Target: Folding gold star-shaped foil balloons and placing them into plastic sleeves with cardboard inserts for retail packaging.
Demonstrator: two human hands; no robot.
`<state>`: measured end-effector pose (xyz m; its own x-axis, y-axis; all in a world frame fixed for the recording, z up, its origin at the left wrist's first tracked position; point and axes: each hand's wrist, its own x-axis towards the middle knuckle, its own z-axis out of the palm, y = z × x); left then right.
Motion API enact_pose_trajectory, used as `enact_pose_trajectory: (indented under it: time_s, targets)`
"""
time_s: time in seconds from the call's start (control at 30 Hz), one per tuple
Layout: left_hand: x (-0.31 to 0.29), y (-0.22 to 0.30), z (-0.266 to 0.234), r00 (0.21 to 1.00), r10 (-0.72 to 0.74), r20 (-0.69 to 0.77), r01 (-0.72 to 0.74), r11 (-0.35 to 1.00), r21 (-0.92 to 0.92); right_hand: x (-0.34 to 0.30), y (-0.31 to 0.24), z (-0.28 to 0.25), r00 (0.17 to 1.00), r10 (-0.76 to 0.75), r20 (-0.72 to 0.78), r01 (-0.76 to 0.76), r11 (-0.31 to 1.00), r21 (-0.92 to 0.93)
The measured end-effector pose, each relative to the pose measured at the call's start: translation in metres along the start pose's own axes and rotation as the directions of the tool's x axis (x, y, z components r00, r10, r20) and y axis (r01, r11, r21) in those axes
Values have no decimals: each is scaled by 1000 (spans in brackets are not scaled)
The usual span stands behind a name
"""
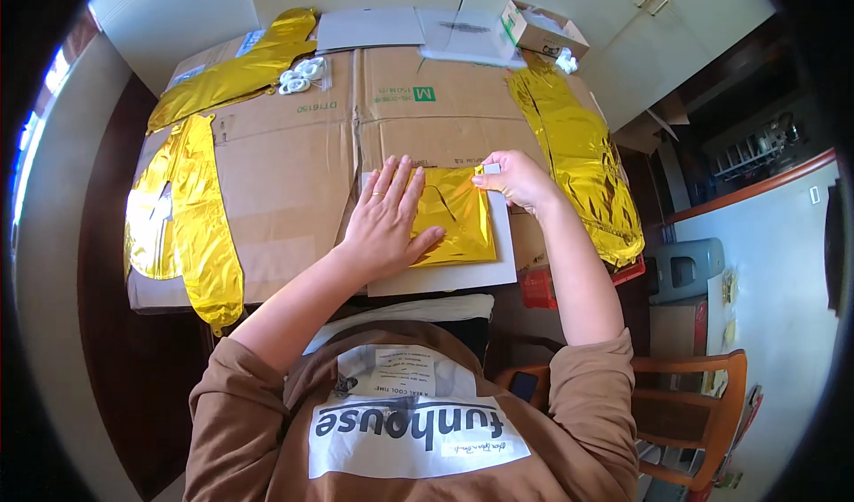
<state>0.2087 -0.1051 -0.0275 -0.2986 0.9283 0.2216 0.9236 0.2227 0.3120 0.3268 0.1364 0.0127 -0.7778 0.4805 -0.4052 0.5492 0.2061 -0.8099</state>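
Observation:
A folded gold foil balloon point(461, 226) lies on a pale grey card point(504, 244) near the front edge of the cardboard-covered table. My left hand point(384, 222) rests flat on its left side, fingers stretched out and thumb spread over the foil. At the upper right corner, my right hand point(525, 182) pinches the foil's edge between thumb and fingers. The card's left part is covered by my left hand and forearm.
Flat gold foil balloons lie at the left point(209, 235), far left point(222, 84) and right point(578, 146). White ribbon-like rolls point(302, 75), grey cards point(369, 28) and a small open box point(544, 35) sit farther back. A red tray point(538, 290) and wooden chair point(731, 395) stand right.

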Motion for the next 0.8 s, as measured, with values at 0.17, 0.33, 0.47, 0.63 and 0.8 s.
enact_pose_trajectory:
  time_s: [0.17, 0.33, 0.47, 0.63, 0.8]
  targets:
    - [1, -1, 7, 1000, 5, 27, -7, 997, 71, 0, 4, -5, 998, 4, -70, -15, 988, -157]
    - [0, -2, 11, 1000, 26, 3, -26, 995, 93, -23, 9, -1, 898, -263, -352, 24, 830, -558]
    - [-3, -3, 11, 1000, 24, -10, -23, 995, 93, -52, 0, 45, 690, -684, -236, 315, 578, -753]
    - [-1, -4, 13, 998, 52, -26, -49, 993, 111, -51, 32, 74, 836, -549, -20, 283, 462, -841]
    - [-6, 1, 8, 997, -42, -57, 48, 992, 113, -51, 40, 67, 855, -517, -37, 252, 477, -842]
